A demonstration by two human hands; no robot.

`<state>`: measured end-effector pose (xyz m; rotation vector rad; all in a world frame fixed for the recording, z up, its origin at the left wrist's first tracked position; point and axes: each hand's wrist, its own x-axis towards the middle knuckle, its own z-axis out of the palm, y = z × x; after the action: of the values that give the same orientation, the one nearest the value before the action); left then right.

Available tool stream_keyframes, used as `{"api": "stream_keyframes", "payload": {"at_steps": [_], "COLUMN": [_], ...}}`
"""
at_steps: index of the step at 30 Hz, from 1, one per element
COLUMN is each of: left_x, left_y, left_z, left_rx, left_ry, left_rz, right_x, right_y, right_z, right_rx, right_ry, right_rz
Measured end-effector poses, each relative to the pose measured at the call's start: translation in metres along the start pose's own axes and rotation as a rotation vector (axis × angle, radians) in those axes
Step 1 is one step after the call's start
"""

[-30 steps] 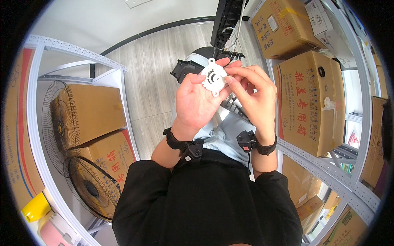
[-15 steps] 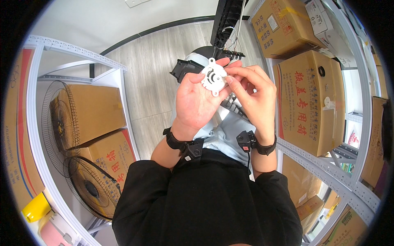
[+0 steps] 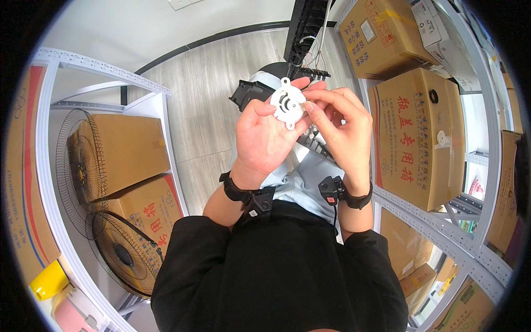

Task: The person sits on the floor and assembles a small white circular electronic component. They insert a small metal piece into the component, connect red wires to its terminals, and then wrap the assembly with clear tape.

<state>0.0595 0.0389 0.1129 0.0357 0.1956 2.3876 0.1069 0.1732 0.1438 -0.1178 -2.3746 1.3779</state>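
One white disc (image 3: 288,108), likely light, stiff, best gripped by its rim, is being held in half-curled left hand (image 3: 264,130), touched by near-pinched right hand (image 3: 345,119), whose grip is unclear.

Left hand (image 3: 263,137) palm up, holding white two-eared disc (image 3: 287,106); right hand (image 3: 344,119) pinching its right edge. Black plastic part (image 3: 250,95) just beyond left hand. Wire fan guards (image 3: 123,254) at left, cartons (image 3: 409,149) both sides.

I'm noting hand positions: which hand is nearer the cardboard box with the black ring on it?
Right. In this view, the right hand is just left of the cardboard box; the left hand is farther left, holding the white part.
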Motion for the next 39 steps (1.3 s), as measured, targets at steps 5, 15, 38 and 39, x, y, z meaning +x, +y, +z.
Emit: {"api": "stream_keyframes", "payload": {"at_steps": [5,15,38,39], "left_x": [0.001,0.000,0.012,0.013], "left_y": [0.000,0.003,0.048,0.048], "left_z": [0.001,-0.003,-0.043,-0.044], "left_rx": [-0.005,-0.094,-0.206,-0.217], "left_ry": [0.008,0.017,0.032,0.033], "left_rz": [0.000,0.004,0.171,0.161], "right_x": [0.001,0.001,0.095,0.101], "right_y": [0.000,0.008,0.157,0.169], "right_z": [0.000,0.001,-0.042,-0.037], "right_rx": [-0.004,0.040,0.243,0.281], "right_ry": [0.001,0.088,-0.207,-0.272], "right_rz": [-0.002,0.011,0.484,0.536]}}
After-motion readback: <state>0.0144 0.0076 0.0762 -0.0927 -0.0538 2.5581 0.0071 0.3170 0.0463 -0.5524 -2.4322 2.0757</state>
